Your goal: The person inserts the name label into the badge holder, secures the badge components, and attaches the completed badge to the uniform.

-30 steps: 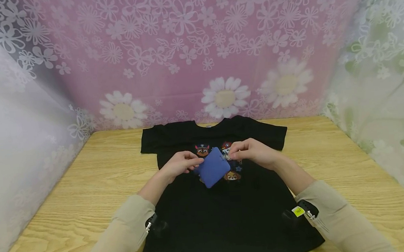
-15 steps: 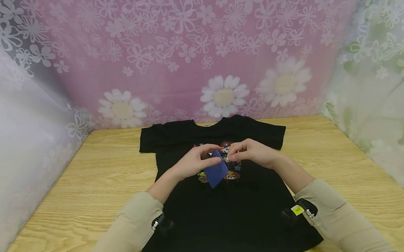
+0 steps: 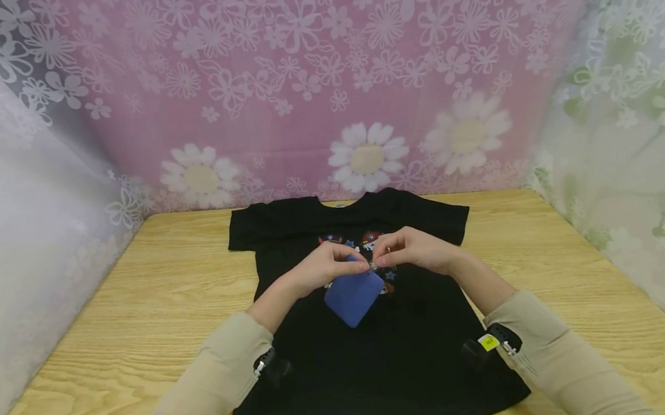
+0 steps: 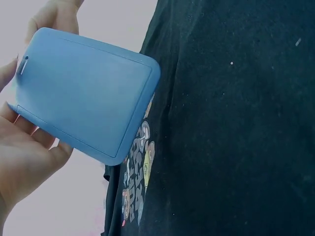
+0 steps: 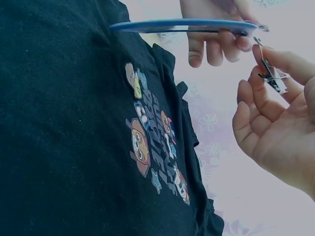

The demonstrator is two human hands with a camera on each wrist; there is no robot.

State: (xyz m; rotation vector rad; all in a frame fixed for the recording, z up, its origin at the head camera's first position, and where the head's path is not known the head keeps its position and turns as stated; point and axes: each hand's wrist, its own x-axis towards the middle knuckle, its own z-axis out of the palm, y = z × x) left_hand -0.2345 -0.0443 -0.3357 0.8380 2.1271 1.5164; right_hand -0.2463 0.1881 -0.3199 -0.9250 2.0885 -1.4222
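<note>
A blue ID badge holder [image 3: 353, 299] hangs tilted over the black T-shirt [image 3: 373, 372]. My left hand [image 3: 326, 266] pinches it near its slotted corner; the left wrist view shows the small slot [image 4: 22, 65] at that end and the flat face of the badge holder [image 4: 88, 93]. My right hand [image 3: 419, 251] pinches a small metal badge clip [image 5: 272, 78] right beside the slotted end. In the right wrist view the badge holder [image 5: 182, 24] is seen edge-on, with my left fingers behind it. Whether the clip passes through the slot I cannot tell.
The T-shirt lies spread on a wood-grain table [image 3: 165, 296], neck at the back, with a cartoon dog print [image 5: 140, 142] on its chest. A pink flowered curtain [image 3: 280, 127] stands behind, pale curtains at both sides. Both wrists wear black straps.
My left hand has moved right from the holder's left edge to its slotted end, beside the clip. The badge holder has turned and hangs lower. My right hand has barely moved.
</note>
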